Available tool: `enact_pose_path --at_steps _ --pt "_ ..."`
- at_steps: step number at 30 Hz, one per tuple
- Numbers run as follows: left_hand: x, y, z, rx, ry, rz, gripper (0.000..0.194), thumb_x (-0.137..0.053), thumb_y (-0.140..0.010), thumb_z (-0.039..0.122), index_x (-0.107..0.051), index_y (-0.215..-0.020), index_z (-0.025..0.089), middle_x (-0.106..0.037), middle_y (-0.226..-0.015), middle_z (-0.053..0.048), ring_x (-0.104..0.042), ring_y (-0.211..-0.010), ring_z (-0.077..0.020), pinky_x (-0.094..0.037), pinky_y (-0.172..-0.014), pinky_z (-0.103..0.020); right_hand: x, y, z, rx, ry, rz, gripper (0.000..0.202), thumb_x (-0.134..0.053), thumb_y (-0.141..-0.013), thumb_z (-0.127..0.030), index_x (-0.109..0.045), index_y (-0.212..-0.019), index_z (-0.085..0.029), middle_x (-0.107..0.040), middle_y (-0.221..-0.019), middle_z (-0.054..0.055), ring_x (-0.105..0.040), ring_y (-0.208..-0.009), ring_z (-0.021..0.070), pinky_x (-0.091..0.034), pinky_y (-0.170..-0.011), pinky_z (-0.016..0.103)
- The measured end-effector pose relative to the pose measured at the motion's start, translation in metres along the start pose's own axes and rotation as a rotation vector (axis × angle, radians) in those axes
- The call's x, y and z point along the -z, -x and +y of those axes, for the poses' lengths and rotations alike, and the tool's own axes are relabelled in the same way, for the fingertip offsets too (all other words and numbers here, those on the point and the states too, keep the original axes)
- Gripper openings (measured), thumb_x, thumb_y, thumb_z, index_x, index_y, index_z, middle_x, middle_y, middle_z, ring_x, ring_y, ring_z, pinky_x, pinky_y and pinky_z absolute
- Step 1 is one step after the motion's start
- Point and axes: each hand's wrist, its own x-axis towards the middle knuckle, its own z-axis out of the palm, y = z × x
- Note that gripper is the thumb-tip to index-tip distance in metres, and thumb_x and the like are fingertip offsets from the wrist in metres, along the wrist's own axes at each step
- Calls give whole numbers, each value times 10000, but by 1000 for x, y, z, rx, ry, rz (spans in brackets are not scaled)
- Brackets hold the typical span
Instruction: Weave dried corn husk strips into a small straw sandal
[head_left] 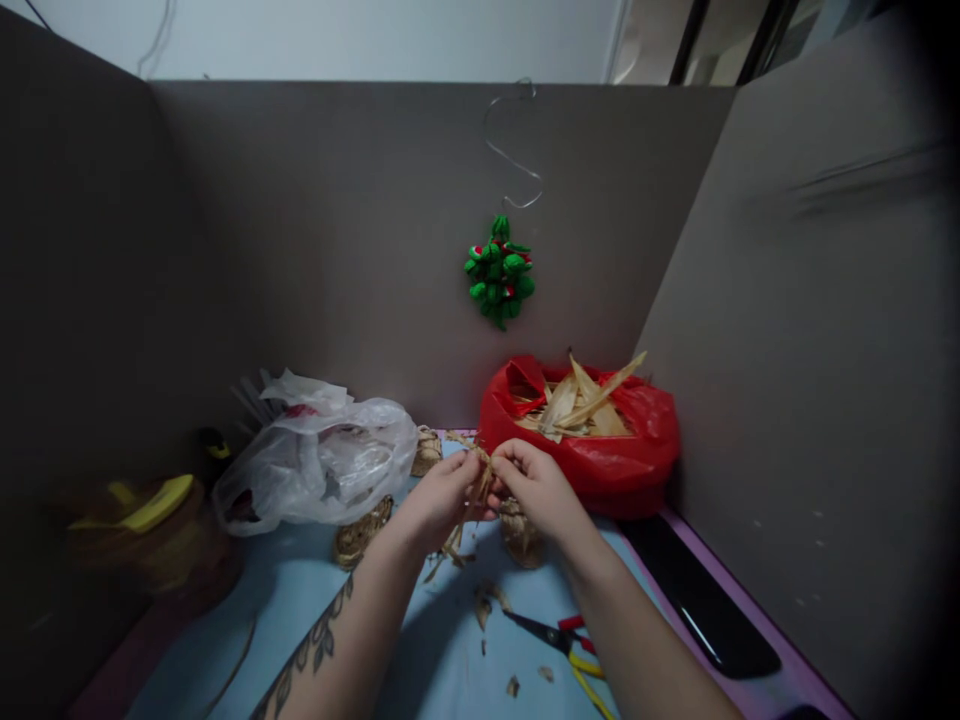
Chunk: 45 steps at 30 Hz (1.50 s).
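My left hand (448,493) and my right hand (536,478) meet over the middle of the blue mat (292,600). Both pinch a bundle of dried husk strips (481,480), whose loose ends hang below the fingers. Small woven husk pieces lie around them: one (364,532) left of my left forearm, another (427,452) behind it, and a third (523,537) under my right hand, partly covered. Near my right forearm lies a dark-bladed cutting tool (544,630) with yellow and red handles showing, partly hidden. Husk scraps (486,603) are scattered on the mat.
A red plastic bag (600,475) full of dried husks stands at the back right. A clear plastic bag (330,465) sits back left, beside a blurred basket (165,560) with something yellow. A long black object (705,600) lies right. A green-and-red ornament (500,272) hangs against the grey partition (337,220).
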Motion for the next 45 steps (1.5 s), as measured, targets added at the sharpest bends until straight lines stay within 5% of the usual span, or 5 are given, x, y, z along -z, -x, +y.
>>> enact_pose_path --at_steps 14,23,30,39,45 --pt "12 -8 -8 105 168 -60 295 -779 -630 272 -552 -764 138 -562 -626 15 -548 -545 -72 -493 -610 -234 2 0 2 67 144 23 136 -511 -786 -319 -500 -715 -203 -543 -603 -33 -544 -556 134 -421 -519 236" --pt "0 -11 -13 -268 -178 150 323 -674 -693 410 -494 -642 147 -455 -480 65 -388 -417 -46 -278 -430 -179 -8 1 8 170 468 270 119 -471 -800 -286 -504 -724 -201 -562 -667 13 -543 -642 171 -408 -590 264" --pt "-2 -10 -13 -288 -262 123 302 -529 -785 453 -423 -695 185 -448 -520 64 -386 -434 -69 -278 -443 -196 -13 1 12 123 252 247 181 -492 -795 -362 -504 -745 -189 -549 -631 -3 -536 -577 153 -416 -534 245" --pt "6 -11 -10 -445 -884 342 164 -416 -840 243 -426 -686 188 -456 -623 33 -417 -602 -121 -308 -572 -244 -5 1 2 88 332 233 154 -587 -726 -301 -629 -677 -161 -638 -634 21 -560 -600 158 -426 -585 254" --pt "14 -15 -11 -441 -642 383 148 -469 -787 279 -452 -677 181 -456 -608 36 -428 -561 -111 -340 -536 -226 -24 9 6 221 436 271 161 -560 -771 -252 -696 -765 -164 -688 -744 60 -609 -693 187 -453 -662 285"
